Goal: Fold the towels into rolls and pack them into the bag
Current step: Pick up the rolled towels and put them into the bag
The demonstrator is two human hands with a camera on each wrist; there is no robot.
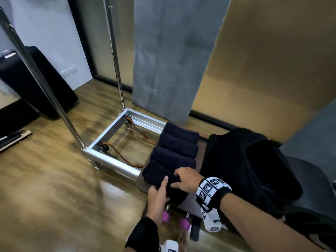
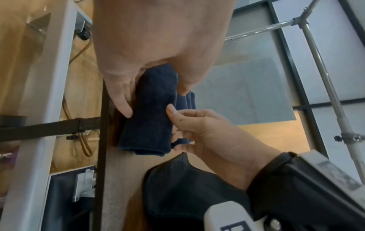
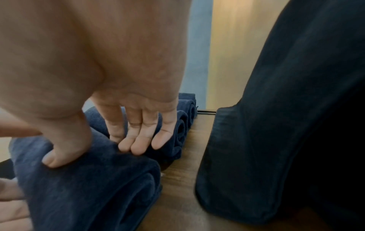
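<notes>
Four dark blue rolled towels lie in a row on a wooden bench point(image 1: 190, 200). The nearest towel point(image 1: 160, 172) sits at the bench's front end, touching the next roll. Left hand point(image 1: 158, 194) grips its near end, thumb on top, fingers curled round the side. Right hand point(image 1: 187, 179) rests on top, fingers point(image 3: 138, 140) bent over the far side, thumb pressing the near slope. Black bag point(image 1: 245, 166) slumps just beside the towels, on the right.

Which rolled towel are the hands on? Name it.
The nearest rolled towel of the four in the row: the left hand and the right hand both grip it; the three beyond lie untouched.
</notes>
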